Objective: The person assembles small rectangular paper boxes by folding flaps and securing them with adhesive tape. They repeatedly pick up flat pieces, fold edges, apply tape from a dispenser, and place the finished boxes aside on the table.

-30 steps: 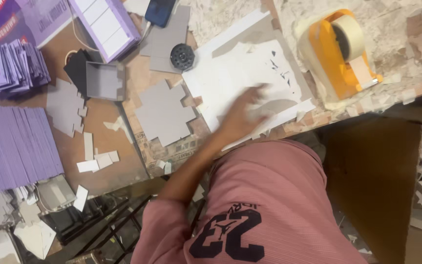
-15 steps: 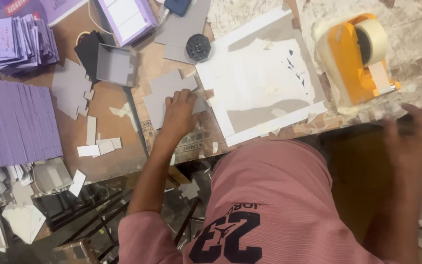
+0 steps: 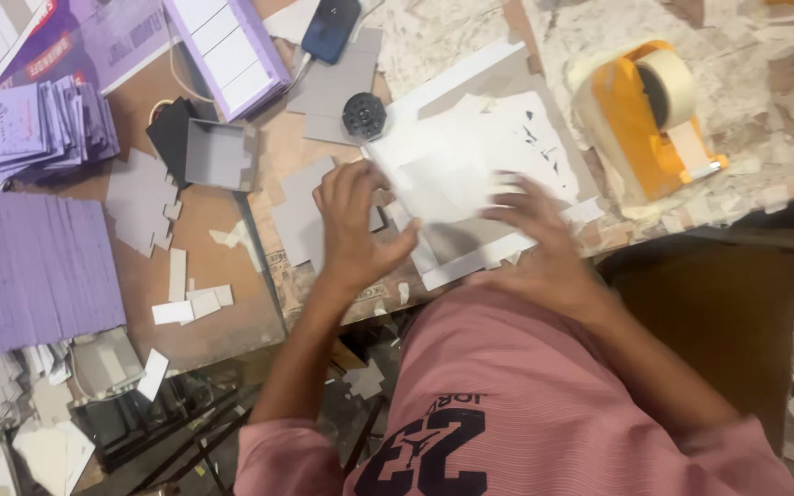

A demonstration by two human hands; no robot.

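Note:
My left hand is curled over the left edge of a white paper sheet and grips it. The hand lies partly on a grey cardboard cutout. With fingers spread and blurred, my right hand rests on the sheet's lower right part. The sheet lies on a white board on the brown worktable. My pink shirt fills the bottom of the view.
An orange tape dispenser stands to the right. A black round knob, a phone and a small grey open box lie behind. Purple card stacks sit at the left, white strips nearby, and a brown carton below right.
My left hand slid right from the grey cutout to the white sheet's edge. My right hand came up from the lower right onto the sheet.

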